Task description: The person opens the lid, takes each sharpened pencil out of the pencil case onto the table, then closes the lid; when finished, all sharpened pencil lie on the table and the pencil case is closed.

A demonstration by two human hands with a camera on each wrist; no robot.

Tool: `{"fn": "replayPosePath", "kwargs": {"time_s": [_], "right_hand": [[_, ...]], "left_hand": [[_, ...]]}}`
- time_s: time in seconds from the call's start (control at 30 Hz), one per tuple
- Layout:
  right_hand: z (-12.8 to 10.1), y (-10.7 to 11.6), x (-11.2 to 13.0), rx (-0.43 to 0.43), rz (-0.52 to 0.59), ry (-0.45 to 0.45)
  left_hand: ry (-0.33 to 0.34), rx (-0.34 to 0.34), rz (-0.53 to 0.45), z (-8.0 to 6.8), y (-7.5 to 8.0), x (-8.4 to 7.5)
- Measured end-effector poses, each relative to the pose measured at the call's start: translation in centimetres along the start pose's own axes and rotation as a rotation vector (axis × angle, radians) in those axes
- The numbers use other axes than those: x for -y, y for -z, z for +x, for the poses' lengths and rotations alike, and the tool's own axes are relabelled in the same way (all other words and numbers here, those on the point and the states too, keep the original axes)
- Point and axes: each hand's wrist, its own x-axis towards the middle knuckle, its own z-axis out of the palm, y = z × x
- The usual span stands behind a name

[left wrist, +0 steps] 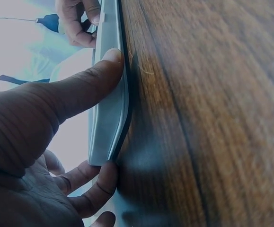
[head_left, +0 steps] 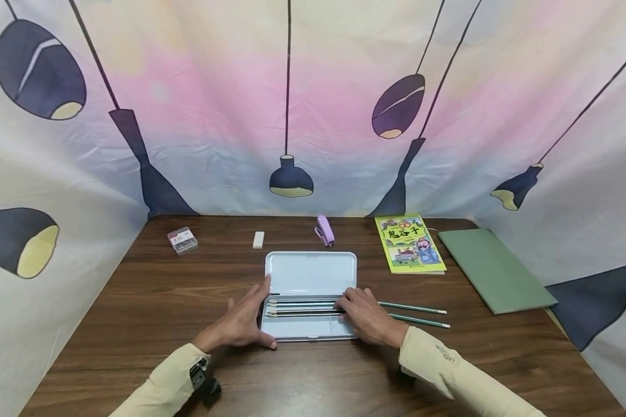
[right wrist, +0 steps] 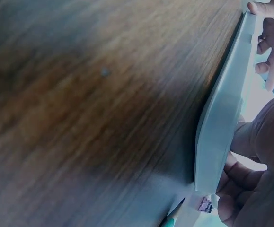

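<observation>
A light-blue pencil case [head_left: 297, 330] lies on the table with its lid [head_left: 311, 273] laid back. Several pencils [head_left: 292, 302] lie lengthwise in its tray, points to the left. My left hand [head_left: 242, 320] holds the case's left end, thumb [left wrist: 87, 92] on the front wall and fingers round the corner. Over the right part of the tray, my right hand [head_left: 366, 315] has curled fingers at a black pencil [head_left: 302, 314]; the fingertips are partly hidden. Two green pencils [head_left: 419, 321] lie on the table just right of that hand, eraser ends outward.
Behind the case are a white eraser [head_left: 258, 240] and a purple stapler [head_left: 324, 231]. A small clear box [head_left: 183, 240] sits at the back left. To the right lie a yellow comic-style book [head_left: 410, 244] and a green folder [head_left: 495, 269]. A printed curtain [head_left: 229, 116] hangs behind the table.
</observation>
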Motion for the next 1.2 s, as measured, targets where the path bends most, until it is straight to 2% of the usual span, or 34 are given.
{"fn": "replayPosePath", "kwargs": {"time_s": [0.4, 0.63, 0.97, 1.2], "right_hand": [[-0.22, -0.05, 0.15, 0.032, 0.019, 0.003], [-0.62, -0.23, 0.11, -0.079, 0.035, 0.000], [-0.69, 0.07, 0.06, -0.239, 0.139, -0.081], [-0.52, 0.45, -0.08, -0.334, 0.200, -0.103]], "left_hand": [[0.007, 0.013, -0.027, -0.29, -0.18, 0.03], [0.011, 0.009, -0.022, -0.18, -0.19, 0.07], [0.019, 0.013, -0.023, -0.16, -0.14, 0.04], [0.001, 0.004, -0.028, -0.13, -0.10, 0.11]]}}
